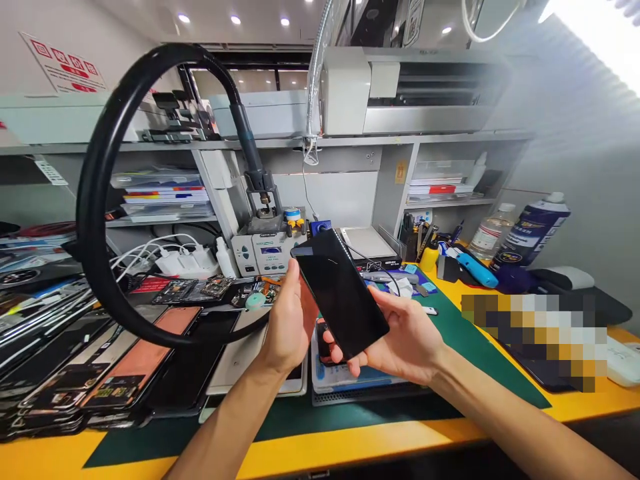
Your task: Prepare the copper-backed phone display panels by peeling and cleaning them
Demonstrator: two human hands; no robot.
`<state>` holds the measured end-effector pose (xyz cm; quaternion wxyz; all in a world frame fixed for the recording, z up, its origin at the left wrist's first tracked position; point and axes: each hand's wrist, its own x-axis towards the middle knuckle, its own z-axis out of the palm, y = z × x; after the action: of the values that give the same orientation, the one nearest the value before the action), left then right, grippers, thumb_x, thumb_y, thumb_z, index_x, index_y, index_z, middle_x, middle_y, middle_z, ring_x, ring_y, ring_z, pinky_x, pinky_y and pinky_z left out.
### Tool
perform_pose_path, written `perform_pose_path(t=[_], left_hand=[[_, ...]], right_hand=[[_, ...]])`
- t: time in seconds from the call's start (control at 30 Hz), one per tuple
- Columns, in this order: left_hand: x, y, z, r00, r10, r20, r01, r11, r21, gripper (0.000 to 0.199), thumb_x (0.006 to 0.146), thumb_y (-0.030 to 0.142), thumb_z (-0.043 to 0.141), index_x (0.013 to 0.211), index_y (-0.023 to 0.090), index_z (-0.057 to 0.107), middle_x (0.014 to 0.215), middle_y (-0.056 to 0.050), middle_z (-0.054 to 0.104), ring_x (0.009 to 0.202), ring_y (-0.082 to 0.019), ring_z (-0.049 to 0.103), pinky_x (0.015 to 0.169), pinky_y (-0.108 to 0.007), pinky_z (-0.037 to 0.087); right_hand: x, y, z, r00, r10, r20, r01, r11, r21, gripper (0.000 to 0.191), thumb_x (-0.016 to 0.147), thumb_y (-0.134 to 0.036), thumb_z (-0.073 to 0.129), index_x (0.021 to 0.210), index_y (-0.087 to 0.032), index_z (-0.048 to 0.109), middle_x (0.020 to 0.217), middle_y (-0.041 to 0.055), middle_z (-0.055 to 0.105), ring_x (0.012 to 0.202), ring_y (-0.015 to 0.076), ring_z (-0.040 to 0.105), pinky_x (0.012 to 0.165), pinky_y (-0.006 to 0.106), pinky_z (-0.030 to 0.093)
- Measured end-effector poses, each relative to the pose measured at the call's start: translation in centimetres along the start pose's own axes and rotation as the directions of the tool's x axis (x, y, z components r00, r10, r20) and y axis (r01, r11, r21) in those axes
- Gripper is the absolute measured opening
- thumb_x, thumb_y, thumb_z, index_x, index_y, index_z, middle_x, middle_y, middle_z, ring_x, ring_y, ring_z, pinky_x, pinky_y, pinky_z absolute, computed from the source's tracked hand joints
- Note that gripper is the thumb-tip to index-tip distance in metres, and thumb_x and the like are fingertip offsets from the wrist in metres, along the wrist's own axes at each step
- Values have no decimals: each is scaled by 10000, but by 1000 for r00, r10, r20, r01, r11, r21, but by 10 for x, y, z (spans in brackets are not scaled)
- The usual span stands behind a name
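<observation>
A black smartphone (345,293) is held tilted in the air, its dark glassy side facing me. My left hand (293,323) grips its left edge, the thumb lying along the upper corner. My right hand (407,337) is closed around the lower right part, with some fingertips showing beneath the bottom edge. Below the phone lie a blue-and-white pad (325,381) and a small dark device (327,347), partly covered by the phone and fingers. A pale tablet-like panel (235,363) lies under my left wrist.
Several phones and screen parts (145,353) crowd the left. A thick black hose (93,180) arches over them from a grey station (270,253). Spray can (533,230), clear bottle (493,230) and blue tool (475,267) stand or lie right. A green mat (500,380) covers the yellow table (400,433).
</observation>
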<state>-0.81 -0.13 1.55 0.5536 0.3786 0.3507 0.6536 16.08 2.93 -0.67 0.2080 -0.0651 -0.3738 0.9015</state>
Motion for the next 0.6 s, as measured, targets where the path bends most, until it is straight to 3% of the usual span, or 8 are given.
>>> perform_pose_path(t=[0.13, 0.2, 0.3, 0.4, 0.47, 0.53, 0.6], left_hand=[[-4, 4, -1, 984, -88, 157, 109, 986, -129, 569, 899, 682, 488, 1047, 204, 761, 908, -73, 778, 627, -214, 665, 385, -275, 397], [-5, 7, -2, 966, -117, 230, 159, 971, -177, 647, 916, 699, 420, 1133, 187, 752, 1033, -95, 779, 745, -254, 706, 346, -264, 349], [-7, 9, -4, 948, -102, 303, 178, 955, -237, 721, 914, 728, 380, 1196, 169, 737, 1196, -121, 746, 965, -316, 715, 397, -257, 394], [-9, 9, -5, 928, -95, 362, 195, 948, -251, 766, 911, 745, 361, 1187, 137, 735, 1197, -157, 740, 984, -326, 718, 410, -245, 392], [-11, 10, -3, 924, -103, 367, 205, 946, -250, 798, 902, 763, 354, 1156, 112, 739, 1162, -172, 745, 1016, -337, 711, 499, -277, 483], [-13, 10, -2, 930, -135, 343, 227, 942, -246, 811, 874, 798, 367, 1096, 120, 753, 1106, -166, 756, 1073, -356, 691, 737, -373, 572], [-14, 10, 0, 930, -183, 320, 264, 936, -231, 813, 839, 837, 379, 1025, 146, 765, 1050, -151, 761, 1102, -364, 678, 891, -429, 553]], right_hand=[[1, 6, 2, 999, -36, 1, 36, 999, 2, 663, 1046, -522, 193, 1316, -48, 570, 1173, 248, 671, 1016, 333, 694, 751, 356, 527], [2, 8, 3, 999, -32, -3, 32, 999, 0, 638, 1042, -529, 224, 1322, -71, 569, 1165, 242, 682, 1009, 334, 702, 753, 358, 525], [3, 11, 3, 1000, -26, 17, 26, 1000, -4, 610, 1036, -529, 263, 1317, -88, 578, 1175, 240, 689, 1028, 346, 703, 769, 365, 525], [3, 14, 4, 999, -31, 38, 30, 1000, 5, 590, 1034, -514, 290, 1307, -87, 591, 1194, 227, 689, 1064, 365, 693, 822, 401, 523], [2, 16, 4, 998, -37, 52, 35, 999, 27, 515, 1029, -481, 329, 1290, -132, 605, 1217, 189, 692, 1072, 370, 693, 870, 446, 513], [1, 17, 5, 997, -49, 63, 45, 997, 56, 398, 1022, -427, 367, 1287, -238, 597, 1263, 121, 690, 1071, 368, 699, 901, 496, 499], [1, 17, 6, 997, -52, 53, 48, 997, 66, 333, 1013, -385, 395, 1290, -328, 570, 1303, 68, 679, 1072, 359, 704, 920, 528, 485]])
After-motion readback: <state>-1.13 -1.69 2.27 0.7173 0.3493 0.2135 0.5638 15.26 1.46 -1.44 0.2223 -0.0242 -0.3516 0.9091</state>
